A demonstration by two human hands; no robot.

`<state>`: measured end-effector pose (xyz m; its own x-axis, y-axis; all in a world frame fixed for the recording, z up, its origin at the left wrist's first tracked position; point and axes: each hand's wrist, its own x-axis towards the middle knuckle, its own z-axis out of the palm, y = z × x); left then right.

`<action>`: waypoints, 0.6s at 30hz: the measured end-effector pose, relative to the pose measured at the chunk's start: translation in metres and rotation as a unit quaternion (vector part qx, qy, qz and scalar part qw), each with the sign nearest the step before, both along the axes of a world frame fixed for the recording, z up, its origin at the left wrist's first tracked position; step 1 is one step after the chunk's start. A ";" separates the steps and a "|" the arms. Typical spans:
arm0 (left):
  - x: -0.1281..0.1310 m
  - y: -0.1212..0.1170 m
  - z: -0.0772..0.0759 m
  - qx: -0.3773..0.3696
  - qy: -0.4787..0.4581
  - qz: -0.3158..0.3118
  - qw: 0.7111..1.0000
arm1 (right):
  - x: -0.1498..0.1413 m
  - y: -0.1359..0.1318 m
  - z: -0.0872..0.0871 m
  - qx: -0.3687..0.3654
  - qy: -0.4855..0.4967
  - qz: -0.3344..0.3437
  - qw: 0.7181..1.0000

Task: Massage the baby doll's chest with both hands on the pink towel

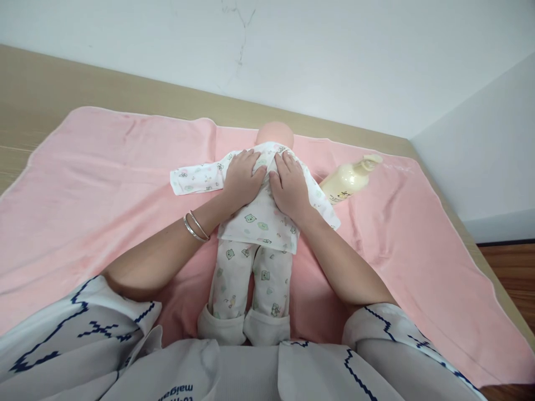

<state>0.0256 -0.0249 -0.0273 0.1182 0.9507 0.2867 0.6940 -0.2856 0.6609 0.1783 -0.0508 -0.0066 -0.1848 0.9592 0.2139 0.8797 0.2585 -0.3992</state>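
A baby doll [261,225] lies face down on a pink blanket [167,139], its bald head away from me. It wears a white printed top and matching trousers, with white booties [267,327] on its feet. My left hand [244,177] lies flat on the left of its upper back, fingers stretched out. Beside it, my right hand [289,184] rests flat on the right of the back, fingers also extended. The two thumbs point toward each other without touching. The doll's face and hands are hidden.
A clear pump bottle of pale yellow liquid [349,179] lies tilted on the blanket, right of the doll. The blanket covers much of a wooden table [37,72]. A cracked white wall [292,61] rises behind. Wooden flooring [512,273] shows at the lower right.
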 end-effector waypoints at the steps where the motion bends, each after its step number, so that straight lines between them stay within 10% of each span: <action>1: 0.000 0.000 0.000 -0.001 0.001 -0.001 1.000 | 0.000 0.000 0.000 -0.003 -0.002 -0.001 1.000; 18: 0.002 -0.005 0.011 -0.040 0.064 0.002 0.997 | 0.002 0.003 -0.005 0.016 0.013 0.003 1.000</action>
<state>0.0276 -0.0298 -0.0163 0.1452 0.9703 0.1932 0.7753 -0.2330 0.5870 0.1806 -0.0482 -0.0120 -0.1835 0.9508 0.2494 0.8674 0.2760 -0.4141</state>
